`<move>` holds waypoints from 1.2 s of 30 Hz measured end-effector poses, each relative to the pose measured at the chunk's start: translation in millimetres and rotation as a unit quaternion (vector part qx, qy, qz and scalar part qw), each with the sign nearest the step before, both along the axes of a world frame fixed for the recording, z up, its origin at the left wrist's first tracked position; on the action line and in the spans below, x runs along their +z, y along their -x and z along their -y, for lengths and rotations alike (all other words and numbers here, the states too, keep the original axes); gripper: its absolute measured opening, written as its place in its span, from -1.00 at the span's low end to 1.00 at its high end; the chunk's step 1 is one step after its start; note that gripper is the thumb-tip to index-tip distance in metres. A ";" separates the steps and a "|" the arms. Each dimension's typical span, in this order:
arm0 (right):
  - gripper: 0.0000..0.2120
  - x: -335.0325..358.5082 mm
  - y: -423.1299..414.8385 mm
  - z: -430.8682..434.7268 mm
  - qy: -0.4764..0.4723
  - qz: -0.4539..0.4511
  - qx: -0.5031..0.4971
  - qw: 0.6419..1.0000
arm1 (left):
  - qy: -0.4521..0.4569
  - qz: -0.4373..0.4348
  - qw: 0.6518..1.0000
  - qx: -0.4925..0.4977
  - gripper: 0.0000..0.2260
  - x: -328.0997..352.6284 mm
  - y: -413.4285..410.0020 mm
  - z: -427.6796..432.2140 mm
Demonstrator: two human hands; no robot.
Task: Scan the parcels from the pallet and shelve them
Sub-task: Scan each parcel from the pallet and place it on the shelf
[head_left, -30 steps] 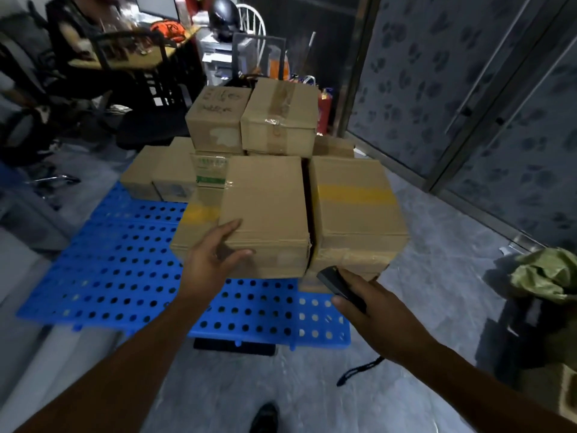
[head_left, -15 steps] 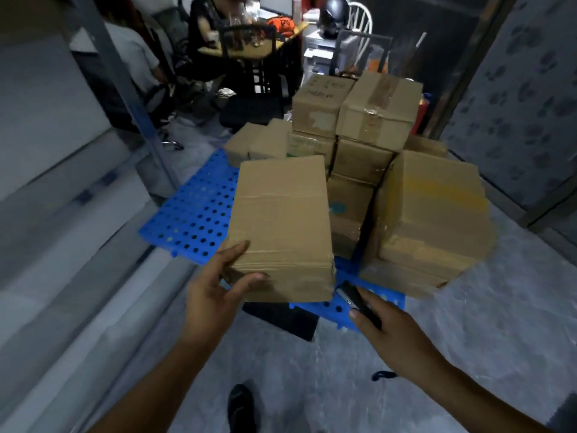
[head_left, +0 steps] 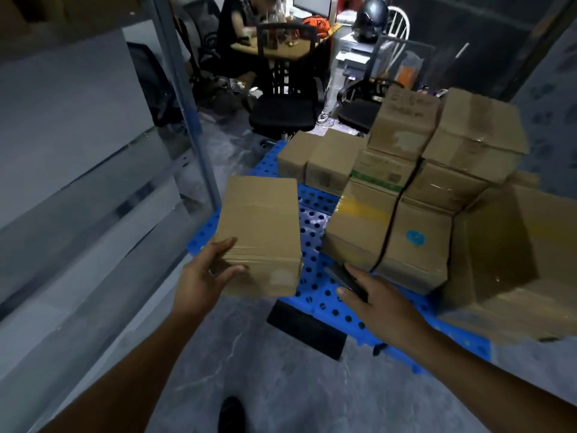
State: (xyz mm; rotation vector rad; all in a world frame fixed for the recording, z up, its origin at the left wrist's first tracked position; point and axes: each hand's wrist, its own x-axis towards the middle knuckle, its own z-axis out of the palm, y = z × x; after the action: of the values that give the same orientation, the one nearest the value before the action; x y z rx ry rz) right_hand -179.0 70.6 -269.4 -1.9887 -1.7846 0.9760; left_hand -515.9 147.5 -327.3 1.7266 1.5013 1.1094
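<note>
The left hand [head_left: 203, 278] grips the near corner of a plain brown cardboard parcel [head_left: 260, 232], holding it over the edge of the blue perforated plastic pallet [head_left: 313, 210]. The right hand [head_left: 385, 304] clasps a dark handheld scanner [head_left: 345, 276]. Behind them, stacked brown cardboard boxes [head_left: 406, 189] sit on the pallet.

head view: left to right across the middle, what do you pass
shelf rack → held parcel → scanner → parcel with blue sticker → large parcel at the right edge
</note>
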 end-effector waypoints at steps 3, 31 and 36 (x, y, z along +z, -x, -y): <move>-0.37 -12.8 33.3 -31.7 0.007 0.027 -0.009 1.000 | 0.048 0.010 0.998 -0.039 -0.51 -22.8 22.1 -44.8; -0.24 -2.5 4.8 -136.9 -0.048 0.050 0.022 0.997 | 0.084 -0.478 0.861 -0.152 -0.04 -14.5 -86.6 -124.8; -0.36 0.6 -2.8 -139.7 -0.038 0.041 0.037 0.998 | 0.042 -0.445 0.887 -0.121 -0.08 -9.1 -68.4 -115.2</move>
State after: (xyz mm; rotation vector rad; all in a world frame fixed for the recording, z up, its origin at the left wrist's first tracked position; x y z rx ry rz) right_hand -176.2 210.4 -268.8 -1.9554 -1.9216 0.8463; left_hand -447.5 262.7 -336.4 2.4298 1.6973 0.0649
